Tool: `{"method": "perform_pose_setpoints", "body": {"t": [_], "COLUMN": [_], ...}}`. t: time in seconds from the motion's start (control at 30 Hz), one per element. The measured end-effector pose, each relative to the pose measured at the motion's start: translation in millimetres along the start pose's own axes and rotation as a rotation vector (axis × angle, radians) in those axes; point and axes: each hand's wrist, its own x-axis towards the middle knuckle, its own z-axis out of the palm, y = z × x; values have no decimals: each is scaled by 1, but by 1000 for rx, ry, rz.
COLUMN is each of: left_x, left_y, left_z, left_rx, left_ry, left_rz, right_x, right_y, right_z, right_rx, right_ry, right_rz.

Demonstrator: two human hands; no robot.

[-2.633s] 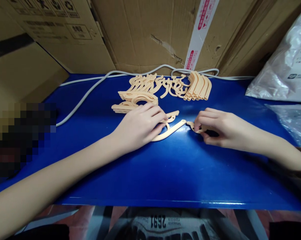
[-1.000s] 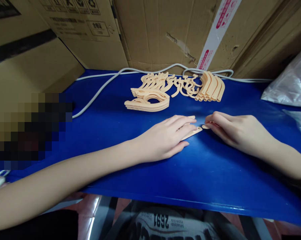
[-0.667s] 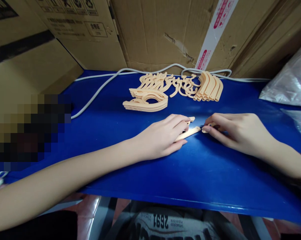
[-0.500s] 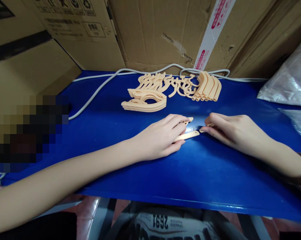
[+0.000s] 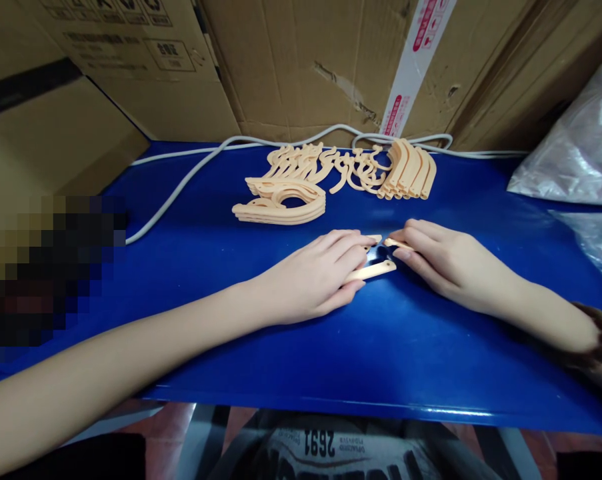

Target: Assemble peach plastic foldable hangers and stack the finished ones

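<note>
My left hand (image 5: 317, 276) lies palm down on the blue table (image 5: 301, 347), its fingers pressed together over a peach plastic hanger piece (image 5: 372, 271) whose arm tip sticks out to the right. Just right of it, my right hand (image 5: 438, 260) rests fingers-closed on a smaller peach piece (image 5: 397, 244), with the fingertips almost touching the left hand's. Most of both pieces is hidden under the hands.
Farther back lie a stack of flat peach hanger parts (image 5: 281, 203), a row of hooks (image 5: 331, 163) and a bundle of curved arms (image 5: 408, 173). A white cable (image 5: 191, 175) runs along the back. Cardboard boxes (image 5: 301, 60) wall the rear; plastic bags (image 5: 575, 160) sit at right.
My right hand has slid left with its small piece toward the left hand, closing the gap. The left hand has kept the long piece pinned in place.
</note>
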Motion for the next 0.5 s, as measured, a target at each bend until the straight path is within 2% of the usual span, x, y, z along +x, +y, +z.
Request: {"method": "perform_pose_setpoints", "body": {"t": [0.23,0.5], "left_x": [2,0], "left_y": [3,2], "left_z": [-3,-1], "left_rx": [-77,-84], "left_ry": [7,29], "left_rz": [-30,-12], "right_x": [-3,-4], "right_y": [2,0], "right_z": [3,-1], "right_rx": [64,106], "right_ry": [-34,-133], "right_rz": [112,69]}}
